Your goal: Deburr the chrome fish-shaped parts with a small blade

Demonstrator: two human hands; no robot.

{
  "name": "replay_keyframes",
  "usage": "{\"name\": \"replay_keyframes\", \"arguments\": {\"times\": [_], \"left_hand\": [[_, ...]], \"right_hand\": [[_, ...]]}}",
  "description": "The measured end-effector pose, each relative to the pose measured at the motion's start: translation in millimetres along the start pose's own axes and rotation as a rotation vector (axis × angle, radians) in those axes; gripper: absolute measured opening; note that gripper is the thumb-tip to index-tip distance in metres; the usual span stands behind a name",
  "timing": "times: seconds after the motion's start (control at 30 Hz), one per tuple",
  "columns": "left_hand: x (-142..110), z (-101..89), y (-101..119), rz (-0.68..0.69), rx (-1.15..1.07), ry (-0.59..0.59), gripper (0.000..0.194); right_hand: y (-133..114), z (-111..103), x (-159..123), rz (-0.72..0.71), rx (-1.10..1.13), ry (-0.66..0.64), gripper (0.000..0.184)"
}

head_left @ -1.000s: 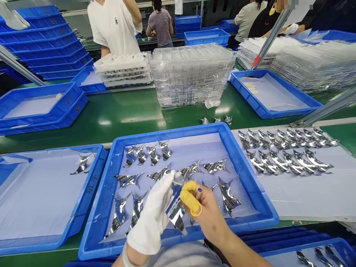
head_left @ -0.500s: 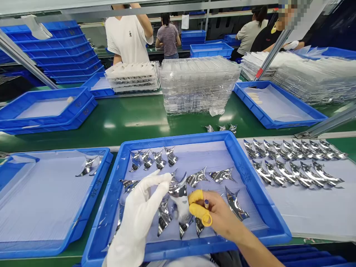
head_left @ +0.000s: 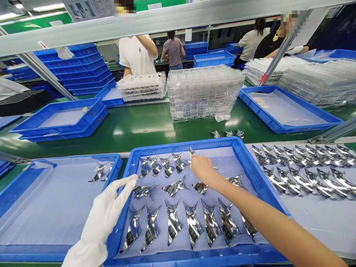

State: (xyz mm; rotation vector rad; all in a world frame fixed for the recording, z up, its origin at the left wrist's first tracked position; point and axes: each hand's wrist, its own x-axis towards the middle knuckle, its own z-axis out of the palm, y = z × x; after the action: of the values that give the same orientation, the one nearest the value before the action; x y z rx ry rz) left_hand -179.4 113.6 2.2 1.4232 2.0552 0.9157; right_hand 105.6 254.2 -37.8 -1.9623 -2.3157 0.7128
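My right hand [head_left: 202,167], bare with yellow finger cots, reaches to the back of the blue tray [head_left: 250,163]. Its closed fingers hold a shiny chrome part [head_left: 191,151], mostly hidden, at the liner, right of the back row. A thin pen [head_left: 215,168] sticks out of the same hand. My left hand [head_left: 104,211], in a white glove, hovers over the tray's left edge, thumb and forefinger tips drawn together with nothing visible between them. Several curved, pointed chrome parts [head_left: 172,220] lie in rows on the white liner; my forearm covers some.
At left stands another blue tray [head_left: 118,167] with two chrome parts. More parts [head_left: 280,180] lie in rows on the white sheet at right. Behind are stacked clear plastic trays [head_left: 204,94], further blue trays [head_left: 289,128], a metal frame bar [head_left: 167,22] and several co-workers.
My right hand has moved away from me with the chrome part, from the tray's middle to its back row. My left hand has drawn back left, off the part. The view has tilted up.
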Motion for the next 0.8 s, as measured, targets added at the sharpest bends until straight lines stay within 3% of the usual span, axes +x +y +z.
{"name": "replay_keyframes", "arguments": {"times": [0.13,0.23,0.37,0.5,0.57,0.7,0.73,0.8], "left_hand": [[18,7.7,-11,0.142,0.354,-0.147,0.043],[28,28.5,-15,0.208,0.554,-0.277,0.028],[36,68.2,-16,0.187,0.691,-0.39,0.02],[38,87.7,-11,0.138,0.75,-0.393,0.011],[38,78.2,-5,0.117,0.74,-0.378,0.01],[28,32.1,25,0.08,0.612,-0.381,0.029],[23,21.8,35,0.081,0.504,-0.427,0.038],[10,10.7,55,0.005,-0.086,-0.566,0.044]], "right_hand": [[-12,11,12,0.023,-0.065,-0.03,0.03],[-11,5,8,0.022,-0.072,-0.014,0.028],[5,-16,-12,0.009,-0.029,0.027,0.014],[33,-30,-44,-0.035,0.06,0.042,0.023],[47,-29,-64,-0.053,0.106,0.036,0.026],[55,-16,-102,-0.143,0.336,0.039,0.025],[52,-13,-110,-0.179,0.43,0.057,0.026],[39,-9,-121,-0.244,0.623,0.079,0.03]]}}
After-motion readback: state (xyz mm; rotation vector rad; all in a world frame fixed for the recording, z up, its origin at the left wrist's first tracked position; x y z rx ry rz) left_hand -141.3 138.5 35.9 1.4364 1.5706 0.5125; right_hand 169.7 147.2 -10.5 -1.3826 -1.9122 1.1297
